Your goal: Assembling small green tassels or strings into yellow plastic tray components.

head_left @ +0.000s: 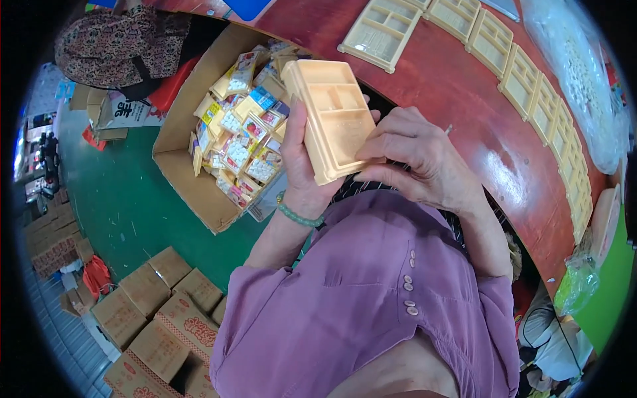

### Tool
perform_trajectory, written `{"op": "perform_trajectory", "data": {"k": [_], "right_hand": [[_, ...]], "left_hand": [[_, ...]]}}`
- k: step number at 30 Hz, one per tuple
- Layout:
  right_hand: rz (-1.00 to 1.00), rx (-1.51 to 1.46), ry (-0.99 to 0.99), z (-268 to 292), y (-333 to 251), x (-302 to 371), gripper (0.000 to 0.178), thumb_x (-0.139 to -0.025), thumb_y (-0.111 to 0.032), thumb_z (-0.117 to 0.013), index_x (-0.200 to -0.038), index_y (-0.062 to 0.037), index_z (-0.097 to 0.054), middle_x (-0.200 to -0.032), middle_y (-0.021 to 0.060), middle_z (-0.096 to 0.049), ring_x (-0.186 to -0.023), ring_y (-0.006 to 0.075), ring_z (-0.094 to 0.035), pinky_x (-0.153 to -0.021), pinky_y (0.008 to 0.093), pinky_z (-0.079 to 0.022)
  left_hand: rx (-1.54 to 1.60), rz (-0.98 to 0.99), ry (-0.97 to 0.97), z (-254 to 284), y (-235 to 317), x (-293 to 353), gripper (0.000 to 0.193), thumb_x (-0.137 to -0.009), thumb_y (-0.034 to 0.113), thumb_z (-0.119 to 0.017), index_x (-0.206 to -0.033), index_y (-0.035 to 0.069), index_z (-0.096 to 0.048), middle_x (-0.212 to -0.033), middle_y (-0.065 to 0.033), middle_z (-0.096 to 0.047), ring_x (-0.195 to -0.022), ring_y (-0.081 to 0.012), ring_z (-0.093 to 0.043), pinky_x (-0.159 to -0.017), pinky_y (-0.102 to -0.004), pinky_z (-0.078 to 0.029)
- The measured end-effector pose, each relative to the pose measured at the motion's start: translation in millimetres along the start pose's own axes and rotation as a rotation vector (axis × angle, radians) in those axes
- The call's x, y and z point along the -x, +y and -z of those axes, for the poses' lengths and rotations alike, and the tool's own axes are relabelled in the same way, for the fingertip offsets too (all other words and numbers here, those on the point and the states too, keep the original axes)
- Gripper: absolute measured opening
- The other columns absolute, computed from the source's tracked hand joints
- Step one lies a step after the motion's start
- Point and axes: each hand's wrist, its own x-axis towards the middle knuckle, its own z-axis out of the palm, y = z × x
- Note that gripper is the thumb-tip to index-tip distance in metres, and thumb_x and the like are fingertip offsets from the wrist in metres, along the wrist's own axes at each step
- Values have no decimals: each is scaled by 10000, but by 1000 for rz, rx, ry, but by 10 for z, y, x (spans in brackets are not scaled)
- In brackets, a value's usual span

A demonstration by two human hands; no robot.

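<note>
Left of the red table (458, 96), an open carton (179, 159) holds heaped packs (237, 154). Nearer the table, the left hand (300, 156) clasps a cream tray (345, 132); the right hand (428, 159) is narrowed at its edge — whether pinching it, I cannot tell. Similar trays (517, 81) line the table.

Red table (458, 99) carries cream trays (380, 33), plastic bag (574, 79).

The single view looked steeply down from a head-worn fisheye lens, close above the purple shirt (332, 285) and the hands (431, 159), reaching out to the red surface (451, 86) and green floor (126, 182), straight edges bowing toward its dark rim.
</note>
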Motion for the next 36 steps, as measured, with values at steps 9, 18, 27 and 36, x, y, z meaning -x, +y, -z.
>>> {"op": "perform_trajectory", "data": {"k": [9, 18, 27, 36], "right_hand": [[-107, -376, 142, 125, 4, 243, 100, -731, -102, -747, -767, -32, -686, -722, 32, -637, -671, 154, -559, -637, 284, -437], [-239, -582, 453, 214, -63, 460, 81, -788, -42, -693, -794, 7, -629, -744, 60, -591, -685, 149, -548, -629, 259, -420], [-159, 583, 302, 299, 300, 514, 91, -754, -38, -661, -826, -52, -606, -792, 84, -548, -764, 250, -538, -677, 358, -415], [-256, 740, 257, 191, 544, 280, 68, -761, -73, -590, -825, -66, -567, -813, 81, -543, -840, 261, -549, -744, 375, -393]], "left_hand": [[-5, 101, -136, -113, -176, 48, 680, -943, 544, -355, -1372, 16, -368, -1279, -233, -503, -1153, -329, -535, -984, -438, -440], [-248, 111, 58, -322, -204, 108, 613, -895, 384, -514, -1339, -10, -358, -1196, -198, -546, -1084, -339, -576, -932, -467, -482], [-146, 82, -6, -54, -19, 67, 689, -890, 467, -464, -1389, 15, -320, -1218, -225, -524, -1052, -362, -589, -861, -510, -515], [-79, 104, -80, 34, -27, 4, 705, -902, 505, -431, -1413, 40, -293, -1255, -239, -496, -1070, -392, -573, -864, -543, -503]]}}
